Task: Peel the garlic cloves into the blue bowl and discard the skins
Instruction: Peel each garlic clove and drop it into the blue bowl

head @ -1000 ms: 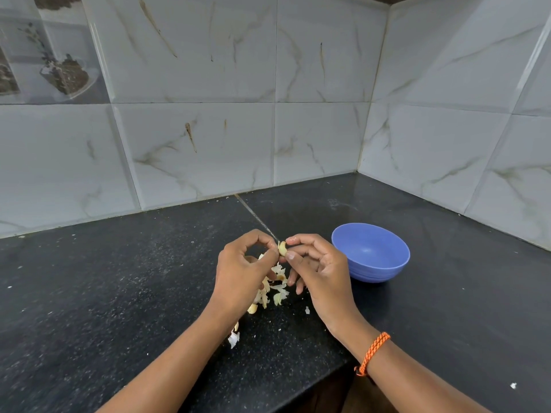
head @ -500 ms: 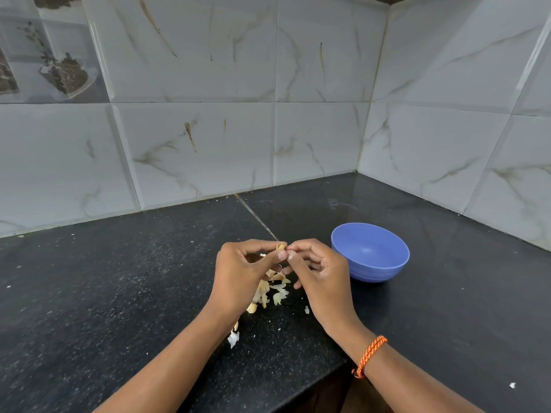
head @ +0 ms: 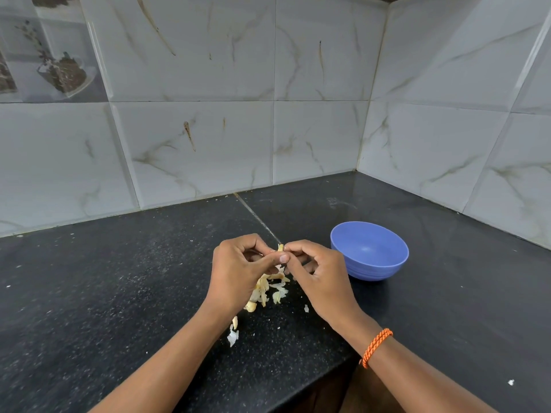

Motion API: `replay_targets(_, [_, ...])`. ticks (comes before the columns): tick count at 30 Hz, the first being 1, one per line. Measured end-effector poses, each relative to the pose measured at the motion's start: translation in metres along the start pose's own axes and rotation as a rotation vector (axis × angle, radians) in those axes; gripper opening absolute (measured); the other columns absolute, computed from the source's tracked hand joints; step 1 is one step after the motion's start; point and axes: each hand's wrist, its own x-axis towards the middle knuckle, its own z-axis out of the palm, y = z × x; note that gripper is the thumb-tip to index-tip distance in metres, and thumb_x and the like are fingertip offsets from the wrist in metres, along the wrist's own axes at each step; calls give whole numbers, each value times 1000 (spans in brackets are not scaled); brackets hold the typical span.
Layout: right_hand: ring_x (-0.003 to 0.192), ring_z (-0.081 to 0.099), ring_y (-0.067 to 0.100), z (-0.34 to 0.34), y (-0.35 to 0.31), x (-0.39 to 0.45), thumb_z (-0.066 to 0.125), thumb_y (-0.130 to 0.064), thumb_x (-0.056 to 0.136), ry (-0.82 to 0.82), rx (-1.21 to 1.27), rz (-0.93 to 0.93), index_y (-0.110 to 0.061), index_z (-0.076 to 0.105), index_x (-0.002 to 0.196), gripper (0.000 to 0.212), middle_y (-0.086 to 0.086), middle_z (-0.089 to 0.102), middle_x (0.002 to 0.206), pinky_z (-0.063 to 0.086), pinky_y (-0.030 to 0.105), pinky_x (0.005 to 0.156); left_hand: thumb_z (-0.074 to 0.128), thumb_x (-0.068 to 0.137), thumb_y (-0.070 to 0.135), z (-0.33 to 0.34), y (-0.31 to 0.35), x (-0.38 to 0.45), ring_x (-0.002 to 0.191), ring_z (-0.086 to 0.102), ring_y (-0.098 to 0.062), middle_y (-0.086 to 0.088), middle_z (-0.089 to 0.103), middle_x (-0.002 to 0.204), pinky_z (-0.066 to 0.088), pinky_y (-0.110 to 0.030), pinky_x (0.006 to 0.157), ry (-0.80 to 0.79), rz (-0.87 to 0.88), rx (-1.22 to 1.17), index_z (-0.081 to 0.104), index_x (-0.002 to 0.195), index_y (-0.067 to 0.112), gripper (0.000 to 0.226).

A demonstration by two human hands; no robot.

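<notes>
A small pale garlic clove is pinched between both hands above the black counter. My left hand holds it with thumb and forefinger from the left. My right hand pinches it from the right; most of the clove is hidden by the fingertips. Under the hands lies a heap of papery garlic skins, with a whole clove at its near edge. The blue bowl stands just right of my right hand and looks empty.
The black speckled counter runs into a tiled corner. More skin scraps lie near my left forearm. The counter's front edge cuts inward below my right wrist, which wears an orange cord bracelet.
Both hands have closed in round the clove, so less of it shows than a second ago. The bowl and the skins have not moved.
</notes>
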Motion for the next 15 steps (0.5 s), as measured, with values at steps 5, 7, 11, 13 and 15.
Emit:
replay_targets(5, [83, 78, 20, -4, -2, 2, 74, -12, 101, -35, 206, 121, -14, 81, 109, 11, -1, 80, 90, 63, 28, 67, 94, 82, 26, 1, -2, 1, 71, 80, -25, -5, 80, 78, 68, -51, 76, -4, 5, 48, 81, 83, 13, 18])
replay_targets(7, [81, 78, 21, -5, -4, 3, 75, -10, 99, -32, 233, 119, -14, 81, 106, 10, 1, 80, 89, 62, 28, 67, 93, 84, 25, 2, -2, 0, 73, 80, -23, -2, 81, 81, 68, -49, 76, 8, 16, 51, 83, 88, 16, 14])
replay_targets(11, [81, 77, 19, -5, -5, 3, 77, -11, 98, -16, 183, 107, -19, 82, 102, 10, -4, 80, 86, 61, 26, 70, 89, 88, 23, 4, -2, -2, 75, 81, -18, 2, 83, 84, 69, -43, 76, 22, 23, 53, 86, 96, 16, 11])
replay_targets(13, [82, 77, 18, -4, -4, 1, 76, -11, 99, -3, 146, 102, -20, 81, 101, 11, -7, 80, 86, 61, 25, 71, 87, 91, 22, 3, -2, -2, 77, 81, -15, 4, 83, 84, 68, -41, 77, 12, 43, 76, 87, 98, 17, 9])
replay_targets(15, [82, 77, 17, -3, -4, 1, 74, -9, 100, 23, 140, 106, -19, 81, 101, 12, -8, 80, 87, 62, 27, 70, 85, 92, 22, 3, 0, -3, 77, 81, -12, 7, 83, 83, 68, -37, 77, 1, 62, 99, 87, 99, 18, 7])
